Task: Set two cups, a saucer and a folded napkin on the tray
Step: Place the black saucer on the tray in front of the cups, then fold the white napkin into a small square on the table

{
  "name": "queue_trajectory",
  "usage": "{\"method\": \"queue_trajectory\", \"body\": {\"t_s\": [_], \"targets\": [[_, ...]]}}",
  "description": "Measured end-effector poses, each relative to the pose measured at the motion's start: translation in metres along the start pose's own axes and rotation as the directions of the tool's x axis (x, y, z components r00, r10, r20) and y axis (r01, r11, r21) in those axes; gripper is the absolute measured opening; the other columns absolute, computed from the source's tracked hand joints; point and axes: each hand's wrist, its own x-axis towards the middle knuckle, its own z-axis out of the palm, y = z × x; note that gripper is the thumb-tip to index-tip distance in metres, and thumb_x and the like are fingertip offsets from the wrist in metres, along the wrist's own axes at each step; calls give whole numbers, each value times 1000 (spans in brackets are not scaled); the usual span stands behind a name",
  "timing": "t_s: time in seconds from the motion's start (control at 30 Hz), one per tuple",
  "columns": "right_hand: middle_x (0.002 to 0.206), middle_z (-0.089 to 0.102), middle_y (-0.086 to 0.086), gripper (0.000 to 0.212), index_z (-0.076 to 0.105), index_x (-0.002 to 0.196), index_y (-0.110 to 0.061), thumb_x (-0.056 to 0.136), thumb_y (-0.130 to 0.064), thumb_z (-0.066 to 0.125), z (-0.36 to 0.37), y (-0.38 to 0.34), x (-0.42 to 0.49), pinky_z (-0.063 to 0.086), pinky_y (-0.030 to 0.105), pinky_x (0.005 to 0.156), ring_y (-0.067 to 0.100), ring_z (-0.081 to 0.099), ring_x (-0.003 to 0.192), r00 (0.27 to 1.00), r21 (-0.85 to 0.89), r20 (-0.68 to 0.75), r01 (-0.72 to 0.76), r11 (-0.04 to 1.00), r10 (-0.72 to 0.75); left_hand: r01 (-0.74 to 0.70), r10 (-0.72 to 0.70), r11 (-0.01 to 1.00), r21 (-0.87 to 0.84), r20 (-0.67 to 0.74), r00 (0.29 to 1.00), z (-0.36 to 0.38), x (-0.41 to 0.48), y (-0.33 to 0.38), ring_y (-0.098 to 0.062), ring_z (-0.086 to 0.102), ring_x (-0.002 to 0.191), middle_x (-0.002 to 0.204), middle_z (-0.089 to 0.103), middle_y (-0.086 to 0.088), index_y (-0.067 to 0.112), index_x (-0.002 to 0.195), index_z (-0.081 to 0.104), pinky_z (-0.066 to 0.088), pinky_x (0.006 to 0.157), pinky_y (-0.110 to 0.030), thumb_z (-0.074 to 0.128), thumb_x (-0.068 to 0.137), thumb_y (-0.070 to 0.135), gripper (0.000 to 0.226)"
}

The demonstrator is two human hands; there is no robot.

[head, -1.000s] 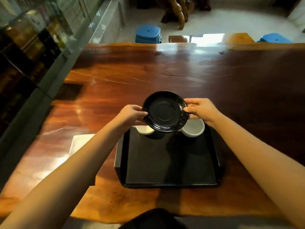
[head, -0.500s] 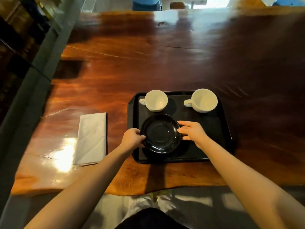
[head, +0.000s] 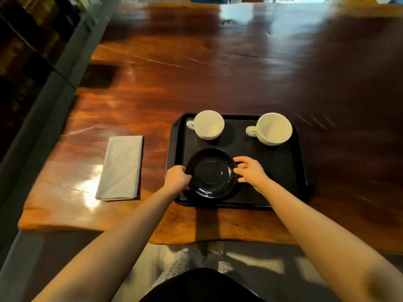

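Black glazed saucer [head: 212, 173] pinched at both sides. Left hand [head: 177, 177] fingers curled over the left rim, gripping. Right hand [head: 248, 170] fingers spread, tips on the right rim; thumb side not clear, so whether it grips or only steadies, cannot tell.

Change: a second ago the saucer was held up in the air over the far end of the tray, hiding part of the cups. Half a second ago it was already low at the near end. Now it sits in the same near-left spot, apparently flat on the tray [head: 281, 171]. Contact underneath not visible; judged set down or a hair off. Hands have not let go.

Outward: left cup [head: 209, 124] and right cup [head: 274, 128], both white, upright, handles to the left, at the tray's far edge, apart from each other and from the saucer.

Napkin [head: 121, 167], grey, folded, lies on the table [head: 218, 73] left of the tray, near but not touching.

Reading: three of four items are on. Release of the saucer is next, then the napkin. Free space on the tray lies right of the saucer.
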Motion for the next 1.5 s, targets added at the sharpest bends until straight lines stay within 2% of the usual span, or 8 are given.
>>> {"method": "queue_trajectory", "body": {"t_s": [0.13,0.33,0.4,0.57,0.93,1.17,1.4,1.5], "targets": [[123,57,15,39,50,128,-11,91,0,55,-3,-7,1,56,40,86,26,59,110,996,-83,77,-46,995,52,23,-25,995,96,19,1000,-12,-3,7,-28,74,75,86,74,-17,-3,93,67,61,78,-40,52,89,10,21],[96,56,16,33,47,125,-2,93,-10,52,-28,-57,-8,56,38,68,24,56,79,977,-553,207,79,829,45,-92,91,914,394,21,996,-55,-18,42,-29,63,69,72,62,-11,7,72,58,56,66,-34,49,87,20,22],[92,54,13,26,52,117,-2,94,-14,52,-38,-81,-13,56,42,79,24,55,79,960,-639,268,117,760,78,-102,82,898,428,66,994,-72,-22,53,-28,66,77,85,68,-14,8,82,61,55,61,-31,48,91,23,22],[82,51,3,25,52,118,-10,96,-23,50,-38,-144,-28,44,29,61,15,49,66,889,-701,426,209,682,165,-95,44,942,322,160,986,-114,-36,61,-30,66,99,106,64,-13,8,123,59,55,78,-41,45,97,32,38],[86,61,4,18,56,106,-6,98,-20,48,70,-217,-42,52,33,67,19,61,74,783,-645,619,552,529,-61,18,32,946,323,-149,988,-181,-57,-2,-31,63,104,111,64,-15,7,110,60,50,79,-37,39,98,39,40],[103,60,22,32,58,116,5,96,-17,47,169,-214,-39,49,37,65,28,57,79,710,-608,672,691,391,-209,113,48,939,324,-449,892,-180,-31,-79,-31,56,118,135,57,-11,15,131,50,45,97,-39,36,98,38,43],[150,36,10,42,39,141,-8,100,-19,36,263,-158,0,25,35,115,26,34,137,711,-639,625,703,312,-322,35,115,946,321,-439,891,-132,-11,-147,-28,36,135,148,38,-9,13,143,32,27,115,-39,29,101,26,44],[157,23,7,48,27,146,-14,101,-27,36,286,-130,15,14,34,119,23,20,144,681,-689,633,712,133,-367,31,125,931,364,-397,909,-113,-2,-169,-30,8,148,161,11,-10,18,151,14,8,120,-43,22,102,30,52]]}}
